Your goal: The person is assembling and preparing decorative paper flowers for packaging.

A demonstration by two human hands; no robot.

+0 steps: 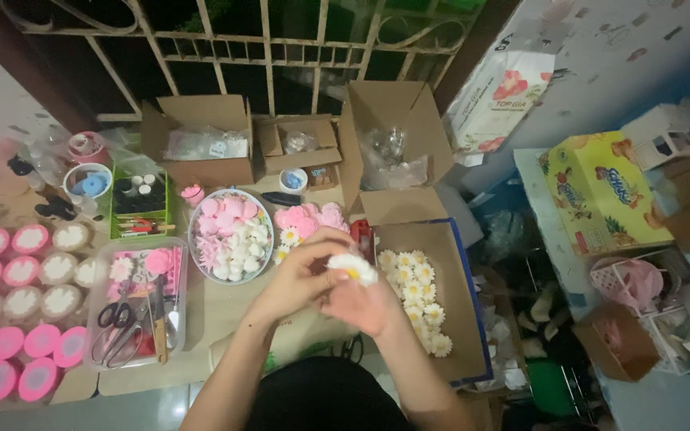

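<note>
My left hand (301, 275) and my right hand (365, 303) meet over the middle of the table, and together they hold a white daisy-like flower with a yellow centre (353, 268). The fingers of both hands close around it. Just right of my hands lies a cardboard box lid (461, 319) holding several more white daisies (421, 295). Behind my hands a round bowl (195, 239) carries pink and white flowers, and a pile of pink flowers (309, 217) lies beside it.
A clear plastic tub (93, 303) with scissors and tools sits to the left, beside rows of pink-rimmed round containers (17, 271). Open cardboard boxes (201, 140) line the back by a metal window grille. A yellow printed box (600, 191) and cluttered items stand on the right.
</note>
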